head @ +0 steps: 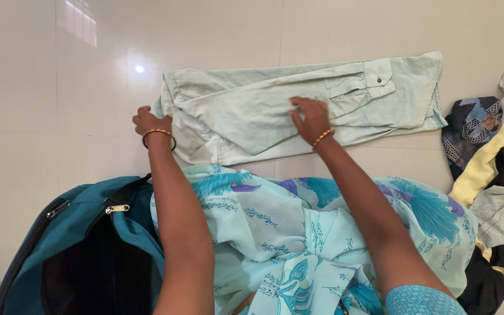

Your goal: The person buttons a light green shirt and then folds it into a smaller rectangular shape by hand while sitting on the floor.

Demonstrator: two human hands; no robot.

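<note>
Fingers of my left hand (151,122) curl closed on the folded pale-green trousers' (252,111) left end; right hand (310,119) presses flat mid-garment, fingers open, on the tiled floor (42,105).

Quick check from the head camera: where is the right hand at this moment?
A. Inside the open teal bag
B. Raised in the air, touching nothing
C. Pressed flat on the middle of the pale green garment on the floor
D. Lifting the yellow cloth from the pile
C: the right hand lies flat on the middle of the folded pale green garment, while the left hand is at its left end.
</note>
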